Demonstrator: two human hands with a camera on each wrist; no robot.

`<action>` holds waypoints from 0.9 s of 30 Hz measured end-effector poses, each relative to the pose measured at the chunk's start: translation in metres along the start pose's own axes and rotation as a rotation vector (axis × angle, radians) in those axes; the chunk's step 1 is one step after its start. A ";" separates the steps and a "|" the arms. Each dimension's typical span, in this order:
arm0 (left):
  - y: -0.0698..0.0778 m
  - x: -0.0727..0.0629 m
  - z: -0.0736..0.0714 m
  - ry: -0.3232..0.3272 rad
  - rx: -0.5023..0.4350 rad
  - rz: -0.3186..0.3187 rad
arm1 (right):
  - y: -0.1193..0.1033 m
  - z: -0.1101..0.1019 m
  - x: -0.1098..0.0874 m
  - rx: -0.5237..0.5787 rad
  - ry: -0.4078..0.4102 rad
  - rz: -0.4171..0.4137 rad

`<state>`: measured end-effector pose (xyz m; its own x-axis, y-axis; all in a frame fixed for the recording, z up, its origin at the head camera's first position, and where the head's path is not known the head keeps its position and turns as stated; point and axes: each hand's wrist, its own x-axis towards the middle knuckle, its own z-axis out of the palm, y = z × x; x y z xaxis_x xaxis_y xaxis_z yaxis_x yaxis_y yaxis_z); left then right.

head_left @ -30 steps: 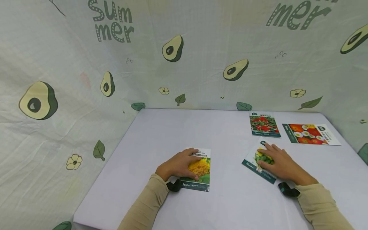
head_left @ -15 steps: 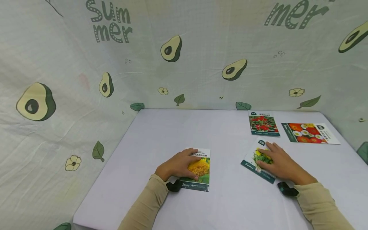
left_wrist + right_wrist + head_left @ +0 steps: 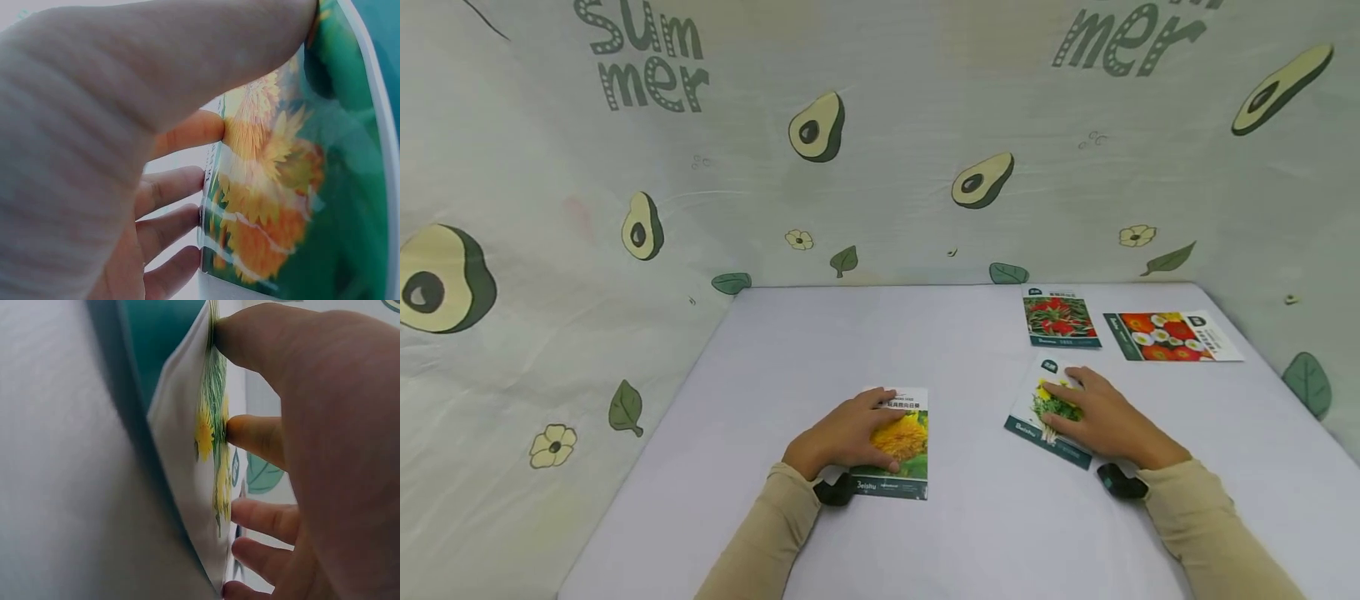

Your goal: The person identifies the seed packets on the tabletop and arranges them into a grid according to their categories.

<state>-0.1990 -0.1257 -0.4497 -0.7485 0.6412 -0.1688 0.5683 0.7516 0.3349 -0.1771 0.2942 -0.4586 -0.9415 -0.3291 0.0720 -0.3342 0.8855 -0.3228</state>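
My left hand (image 3: 844, 435) rests with spread fingers on a seed packet (image 3: 912, 442) printed with an orange sunflower-like bloom. In the left wrist view, the fingertips and thumb touch the face of this glossy packet (image 3: 262, 219). On the right side, my right hand (image 3: 1103, 418) lies over a white seed packet (image 3: 1030, 412) with yellow flowers and green leaves, set at a slant. Thumb and fingertips touch its printed face in the right wrist view, where the packet (image 3: 187, 462) shows its dark green band. The palms hide part of each packet.
Behind my right hand lie a seed packet with red flowers (image 3: 1060, 318) and another with red, orange and white flowers (image 3: 1168, 337), turned sideways. All are on a white table (image 3: 820, 342). An avocado-printed cloth (image 3: 895, 225) hangs behind it and at the sides.
The head view has turned slightly to the right, so everything sits further left in it. Both hands stay on their packets, and the packets keep their places on the table.
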 end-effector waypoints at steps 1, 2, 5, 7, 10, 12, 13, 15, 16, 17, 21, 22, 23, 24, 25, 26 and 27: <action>-0.001 -0.001 0.000 0.003 0.001 0.000 | -0.001 0.000 0.001 0.001 -0.003 -0.002; -0.002 -0.002 0.000 0.005 0.001 0.000 | -0.002 0.000 0.002 -0.001 -0.008 -0.002; -0.003 -0.002 0.000 0.008 -0.001 0.007 | -0.002 0.000 0.003 -0.005 -0.021 0.005; -0.003 -0.002 0.000 0.012 -0.004 0.017 | -0.002 0.000 0.003 -0.004 -0.026 0.012; -0.002 -0.001 -0.001 0.014 -0.005 0.026 | -0.001 0.001 0.002 0.000 -0.034 0.024; -0.002 -0.001 0.000 0.012 -0.010 0.027 | 0.000 0.001 0.001 0.005 -0.038 0.032; -0.002 -0.001 0.000 0.011 -0.010 0.022 | 0.000 0.001 0.001 0.007 -0.043 0.033; -0.003 -0.001 0.001 0.008 -0.016 0.015 | -0.001 0.002 0.001 0.011 -0.048 0.036; -0.003 -0.001 0.002 0.007 -0.017 0.014 | -0.001 0.002 0.001 0.013 -0.048 0.038; -0.003 -0.001 0.002 0.007 -0.020 0.015 | -0.001 0.001 0.001 0.013 -0.049 0.041; -0.002 0.000 0.002 0.013 -0.020 0.029 | -0.001 0.000 0.000 0.012 -0.046 0.044; -0.002 0.001 0.002 0.014 -0.019 0.029 | -0.002 0.000 0.000 0.012 -0.047 0.043; -0.002 0.001 0.002 0.014 -0.019 0.027 | -0.002 0.000 0.000 0.013 -0.049 0.040; -0.002 0.001 0.001 0.012 -0.017 0.023 | -0.003 0.000 0.001 0.016 -0.051 0.036; -0.002 0.000 0.001 0.011 -0.015 0.019 | -0.003 0.000 0.001 0.021 -0.053 0.032; -0.002 0.000 0.001 0.011 -0.015 0.017 | -0.004 0.000 0.002 0.023 -0.055 0.028; -0.003 0.000 0.001 0.008 -0.011 0.012 | -0.004 0.000 0.002 0.025 -0.055 0.024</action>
<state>-0.2000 -0.1277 -0.4513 -0.7443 0.6491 -0.1572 0.5736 0.7418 0.3474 -0.1777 0.2894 -0.4575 -0.9452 -0.3264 0.0119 -0.3100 0.8851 -0.3472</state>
